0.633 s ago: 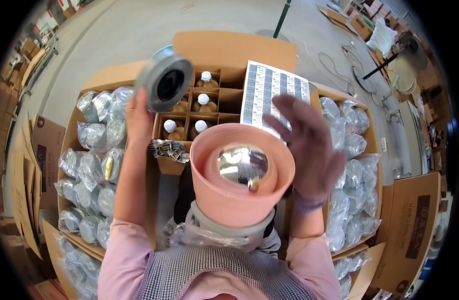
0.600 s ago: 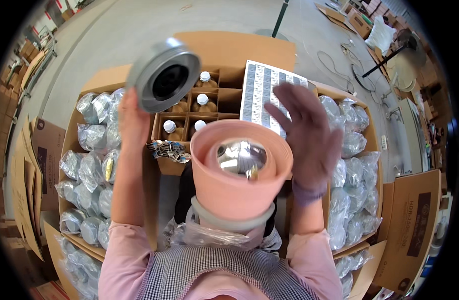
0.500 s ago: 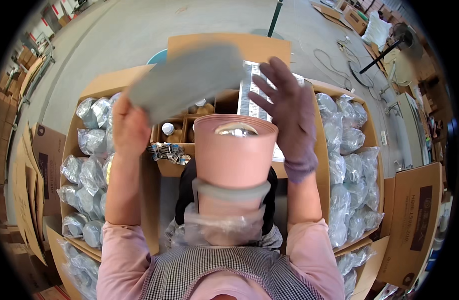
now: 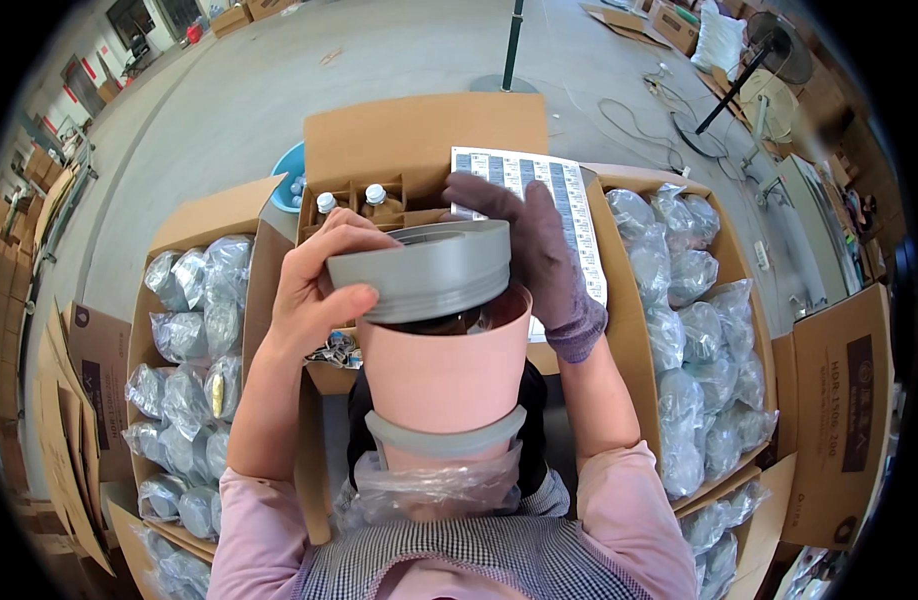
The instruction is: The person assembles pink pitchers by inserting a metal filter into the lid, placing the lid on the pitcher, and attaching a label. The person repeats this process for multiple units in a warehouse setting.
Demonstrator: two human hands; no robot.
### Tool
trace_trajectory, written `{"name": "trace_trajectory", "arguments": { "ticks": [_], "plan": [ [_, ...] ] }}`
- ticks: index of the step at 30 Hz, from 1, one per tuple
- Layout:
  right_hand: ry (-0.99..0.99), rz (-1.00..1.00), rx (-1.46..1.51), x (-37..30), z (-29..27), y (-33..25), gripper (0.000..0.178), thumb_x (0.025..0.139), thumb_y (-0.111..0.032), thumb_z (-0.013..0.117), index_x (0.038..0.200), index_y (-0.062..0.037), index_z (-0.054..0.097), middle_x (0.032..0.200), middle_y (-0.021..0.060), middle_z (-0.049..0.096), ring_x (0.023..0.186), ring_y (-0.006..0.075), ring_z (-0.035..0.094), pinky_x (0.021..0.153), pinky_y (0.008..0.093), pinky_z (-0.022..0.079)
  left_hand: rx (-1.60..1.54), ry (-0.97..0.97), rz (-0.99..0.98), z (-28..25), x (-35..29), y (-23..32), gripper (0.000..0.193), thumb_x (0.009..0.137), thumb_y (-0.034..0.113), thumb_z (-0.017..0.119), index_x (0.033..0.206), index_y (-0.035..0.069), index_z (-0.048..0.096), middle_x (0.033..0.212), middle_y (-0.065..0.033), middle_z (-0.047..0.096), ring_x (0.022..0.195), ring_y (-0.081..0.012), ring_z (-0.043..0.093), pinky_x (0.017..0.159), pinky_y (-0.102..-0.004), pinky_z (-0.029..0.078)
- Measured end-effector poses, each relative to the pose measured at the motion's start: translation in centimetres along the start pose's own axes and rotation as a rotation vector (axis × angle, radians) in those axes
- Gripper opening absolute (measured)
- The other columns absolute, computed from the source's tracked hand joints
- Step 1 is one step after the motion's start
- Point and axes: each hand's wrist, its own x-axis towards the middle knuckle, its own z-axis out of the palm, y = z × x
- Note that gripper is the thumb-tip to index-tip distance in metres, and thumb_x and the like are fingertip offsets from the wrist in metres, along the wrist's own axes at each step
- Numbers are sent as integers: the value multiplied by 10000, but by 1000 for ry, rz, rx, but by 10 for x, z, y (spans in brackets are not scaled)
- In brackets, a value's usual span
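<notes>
A thick grey round lid (image 4: pixel 429 268) is gripped at its left side by my bare left hand (image 4: pixel 319 275), thumb in front and fingers behind. The lid sits tilted over the mouth of a pink cylindrical container (image 4: pixel 444 375), whose dark inside shows at the right. My right hand (image 4: pixel 541 265), in a purple-brown glove, is beside the lid's right side with fingers stretched out; whether it touches the lid I cannot tell. Lower on the container runs a grey ring (image 4: pixel 444 440). Clear plastic wrapping (image 4: pixel 429 490) bunches below that, near my lap.
Plastic-wrapped items fill a left carton (image 4: pixel 274 285) and a right carton (image 4: pixel 624 290). Ahead, a divided carton (image 4: pixel 424 125) holds white-capped bottles (image 4: pixel 377 197). A sheet of printed labels (image 4: pixel 579 220) lies on its right. Behind stands a blue basin (image 4: pixel 284 190).
My left hand has brought the grey lid down and toward me onto the container's mouth. My right hand has moved slightly left and lower, close beside the lid.
</notes>
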Motion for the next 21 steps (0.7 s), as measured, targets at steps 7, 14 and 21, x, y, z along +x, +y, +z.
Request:
{"name": "trace_trajectory", "arguments": {
  "ticks": [7,14,21],
  "plan": [
    [-66,-94,-161,-6,3,-7,598,1046,-429,272,1158,25,646,1176,194,637,1137,241,587,1009,344,437,181,-143,56,2,16,27,524,695,420,771,993,-5,695,910,-92,609,890,-204,521,795,-323,387],
    [-187,-143,29,-2,-5,21,543,1015,-321,288,1172,75,626,1228,225,617,1169,278,589,999,361,469,517,-159,44,22,9,56,548,754,486,704,985,-10,673,873,-124,567,836,-256,495,775,-353,383],
    [-126,58,254,-18,-5,27,617,1007,-370,256,1274,111,535,1353,253,526,1262,314,521,1100,392,369,609,-90,-99,55,2,75,458,876,435,602,972,-8,665,915,-138,584,908,-272,543,857,-390,415]
  ]
}}
